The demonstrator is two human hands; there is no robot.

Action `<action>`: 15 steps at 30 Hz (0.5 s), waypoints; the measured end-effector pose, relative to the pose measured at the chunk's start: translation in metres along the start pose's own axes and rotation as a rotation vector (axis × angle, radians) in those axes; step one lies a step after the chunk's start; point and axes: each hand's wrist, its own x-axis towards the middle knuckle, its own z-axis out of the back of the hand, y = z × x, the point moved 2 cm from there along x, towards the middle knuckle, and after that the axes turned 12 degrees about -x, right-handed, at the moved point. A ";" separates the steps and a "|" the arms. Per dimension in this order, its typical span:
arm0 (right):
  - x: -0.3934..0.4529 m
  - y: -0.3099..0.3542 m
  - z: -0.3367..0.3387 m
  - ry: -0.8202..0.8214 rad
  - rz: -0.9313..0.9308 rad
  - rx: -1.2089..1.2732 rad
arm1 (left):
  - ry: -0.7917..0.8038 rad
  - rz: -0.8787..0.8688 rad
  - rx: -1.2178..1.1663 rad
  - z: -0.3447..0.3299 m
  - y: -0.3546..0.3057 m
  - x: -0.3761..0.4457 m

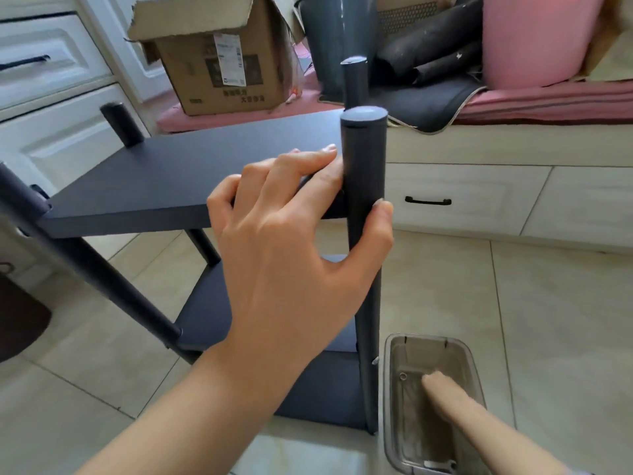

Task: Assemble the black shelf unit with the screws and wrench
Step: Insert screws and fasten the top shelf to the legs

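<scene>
The black shelf unit [191, 186] stands on the tiled floor [513, 303], and its near-right post [364, 200] is the landmark for everything here; that post runs upright, its long axis vertical, with the upper shelf board [164, 180] reaching away to the left of it and a lower board [205, 313] below. The left hand [291, 234] is at the post itself, fingers [308, 166] laid over the board's edge where it meets the post and the thumb [376, 228] hooked round the post's front, so it grasps the joint and steadies it. The right hand [455, 402] is low and just to the right of the post's foot, reaching down into a clear plastic tub [476, 365] on the floor; it is blurred, a finger seems extended towards a small ring-like part [403, 376] on the tub's bottom, and whether it grips anything I cannot tell. A small screw head [375, 361] seems to show on the post's lower right side, beside the tub. Judged from this, the right hand is fetching hardware, so it is the nearer one to the fasteners while the left is nearer the joint; whatever comes up must travel up along the post to the held junction. No wrench is visible.
</scene>
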 end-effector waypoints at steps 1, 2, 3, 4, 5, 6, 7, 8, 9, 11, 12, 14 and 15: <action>0.005 -0.004 -0.003 -0.004 0.034 -0.085 | -0.003 0.000 -0.001 -0.001 -0.001 0.000; 0.008 -0.007 -0.004 -0.040 0.078 -0.149 | -0.007 -0.002 -0.002 -0.003 -0.002 0.000; 0.010 -0.011 -0.005 -0.068 0.096 -0.183 | -0.011 -0.002 -0.004 -0.003 -0.003 0.000; 0.010 -0.014 -0.004 -0.096 0.112 -0.202 | -0.016 -0.002 -0.005 -0.004 -0.003 0.000; 0.012 -0.017 -0.006 -0.093 0.125 -0.188 | -0.020 -0.002 -0.005 -0.005 -0.004 0.000; 0.013 -0.020 -0.003 -0.086 0.108 -0.200 | -0.024 -0.002 -0.003 -0.005 -0.005 0.000; 0.013 -0.023 -0.003 -0.057 0.116 -0.236 | -0.027 -0.001 -0.002 -0.006 -0.005 0.000; 0.010 -0.026 -0.002 -0.088 0.130 -0.269 | -0.028 0.002 -0.002 -0.006 -0.006 0.000; 0.012 -0.030 -0.005 -0.107 0.116 -0.273 | -0.028 0.004 -0.003 -0.007 -0.006 0.000; 0.007 -0.033 -0.005 -0.099 0.044 -0.194 | -0.027 0.008 -0.004 -0.007 -0.006 0.000; 0.006 -0.038 -0.006 -0.118 0.025 -0.183 | -0.027 0.010 -0.004 -0.007 -0.007 0.000; 0.005 -0.038 -0.007 -0.113 -0.012 -0.043 | -0.023 0.013 -0.003 -0.007 -0.007 0.000; 0.002 -0.040 -0.005 -0.117 -0.035 -0.034 | -0.020 0.015 -0.005 -0.007 -0.007 0.000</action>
